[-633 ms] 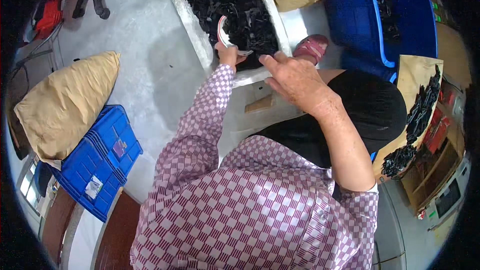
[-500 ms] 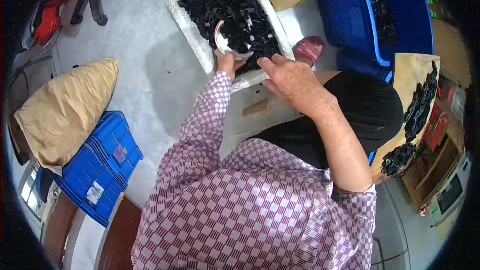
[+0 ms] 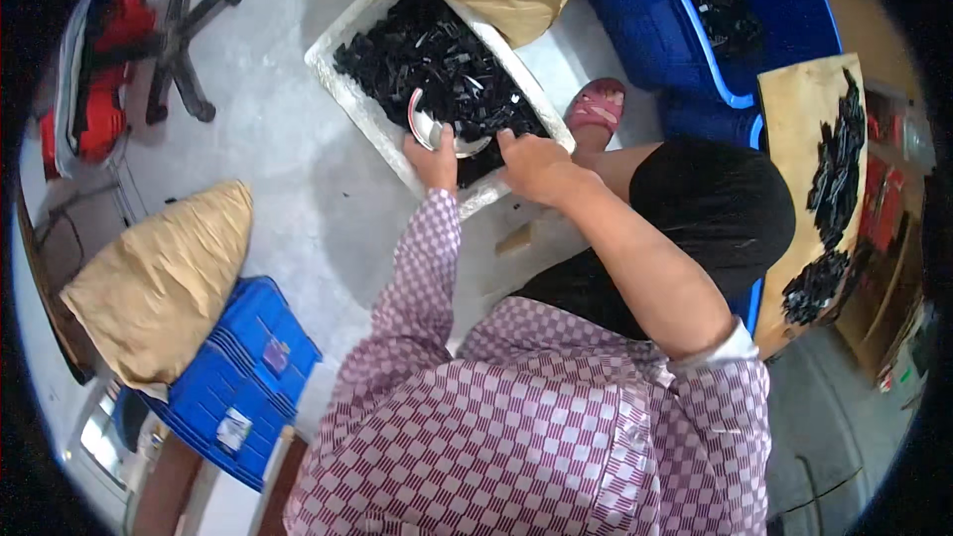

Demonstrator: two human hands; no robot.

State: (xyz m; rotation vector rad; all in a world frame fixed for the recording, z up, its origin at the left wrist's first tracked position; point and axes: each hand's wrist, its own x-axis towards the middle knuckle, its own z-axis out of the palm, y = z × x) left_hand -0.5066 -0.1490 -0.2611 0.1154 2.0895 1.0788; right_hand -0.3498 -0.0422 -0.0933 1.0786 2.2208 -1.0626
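Note:
A white bowl (image 3: 424,126) with a red line at its rim is tilted among small black plastic pieces (image 3: 427,50). These pieces fill a white foam box (image 3: 362,131) on the floor. My left hand (image 3: 434,165) is closed on the bowl's near edge, thumb up over the rim. At the box's near right corner, my right hand (image 3: 536,169) reaches down into the pieces beside the bowl. Its fingers are curled and mostly hidden, and what they hold cannot be made out.
Large blue bins (image 3: 685,50) stand at the far right, one with black pieces inside. A board (image 3: 784,129) bearing black pieces lies right of my knee. Brown paper sacks (image 3: 164,288) sit left, on blue crates (image 3: 260,357), and behind the box. A chair base (image 3: 179,45) stands far left.
My right hand's fingers have gone from spread over the pieces to curled down beside the bowl. The left hand keeps its hold on the bowl. The whole view has shifted slightly.

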